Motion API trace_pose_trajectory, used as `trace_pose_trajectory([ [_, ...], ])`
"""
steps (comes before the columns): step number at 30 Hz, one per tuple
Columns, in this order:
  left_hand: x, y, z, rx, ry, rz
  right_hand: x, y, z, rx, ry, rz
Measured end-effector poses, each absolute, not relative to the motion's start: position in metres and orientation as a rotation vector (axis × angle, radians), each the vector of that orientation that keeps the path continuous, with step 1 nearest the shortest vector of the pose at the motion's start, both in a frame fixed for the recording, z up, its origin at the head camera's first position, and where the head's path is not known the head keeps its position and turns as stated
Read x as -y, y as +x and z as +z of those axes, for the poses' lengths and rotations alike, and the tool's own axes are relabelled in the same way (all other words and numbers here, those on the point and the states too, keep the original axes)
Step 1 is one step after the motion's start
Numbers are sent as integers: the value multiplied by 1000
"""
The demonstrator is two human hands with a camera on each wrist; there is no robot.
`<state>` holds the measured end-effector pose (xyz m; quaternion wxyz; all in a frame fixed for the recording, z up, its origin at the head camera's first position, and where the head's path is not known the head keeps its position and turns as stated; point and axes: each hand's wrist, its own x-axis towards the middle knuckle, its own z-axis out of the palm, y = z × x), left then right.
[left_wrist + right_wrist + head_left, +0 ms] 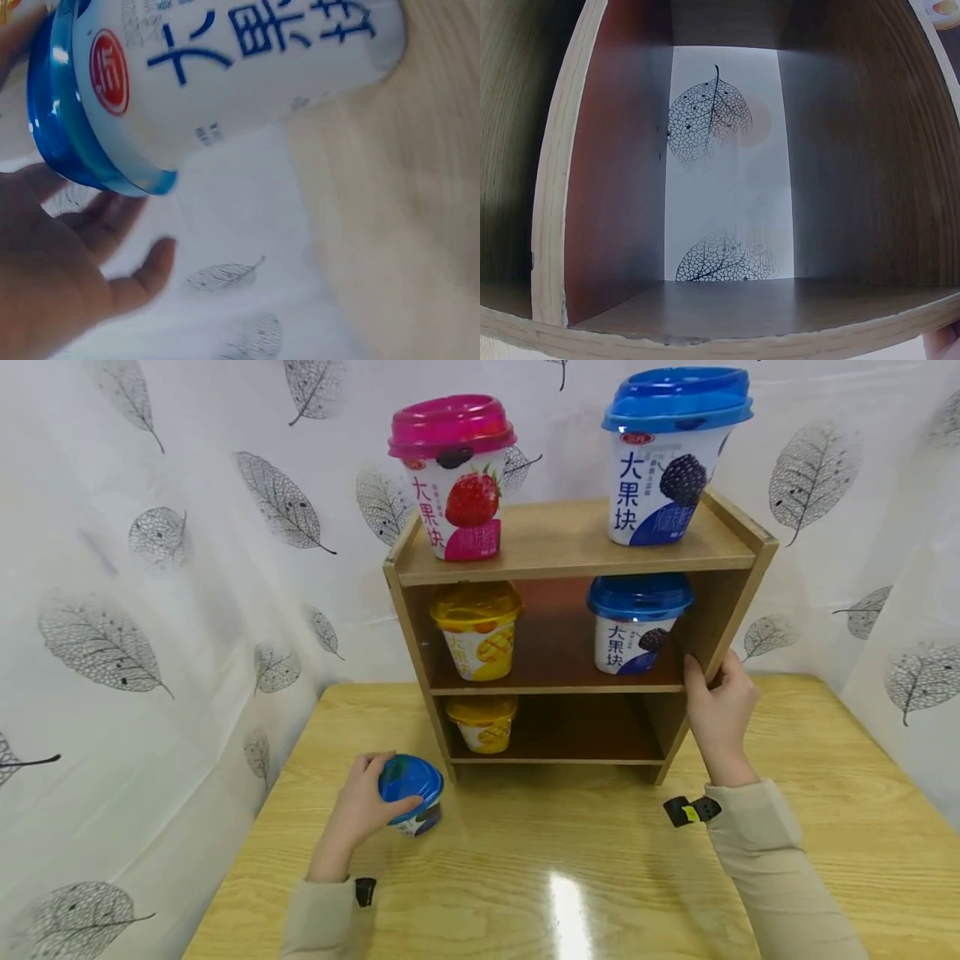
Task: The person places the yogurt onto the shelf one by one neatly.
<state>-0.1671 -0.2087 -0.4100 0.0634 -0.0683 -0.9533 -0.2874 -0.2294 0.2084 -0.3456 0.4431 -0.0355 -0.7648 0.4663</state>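
My left hand grips a blue-lidded yogurt cup by its lid, thumb on the near side and fingers on the far side. The cup is low over the table, left of a small wooden shelf; I cannot tell whether its base touches. In the left wrist view this yogurt cup appears sideways, with the left hand by its blue lid. My right hand holds the shelf's right side panel, thumb at the inner front edge. Only a bit of the right hand enters the right wrist view.
On the shelf top stand a pink-lidded cup and a blue-lidded cup. The middle level holds a yellow-lidded cup and another blue-lidded cup. Another yellow-lidded cup sits bottom left. Leaf-patterned cloth surrounds the wooden table.
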Motion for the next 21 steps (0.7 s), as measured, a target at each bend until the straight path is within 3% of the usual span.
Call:
trace_pose_trajectory([
  [4, 216, -163, -416, 2817, -264, -1110, -209, -230, -346, 1878, -66, 1143],
  [14, 227, -149, -447, 2768, -32, -1606, -209, -230, -344, 1856, -80, 1175],
  [21, 220, -155, -467, 2589, -141, -1685, -208, -230, -346, 1866, -91, 1174],
])
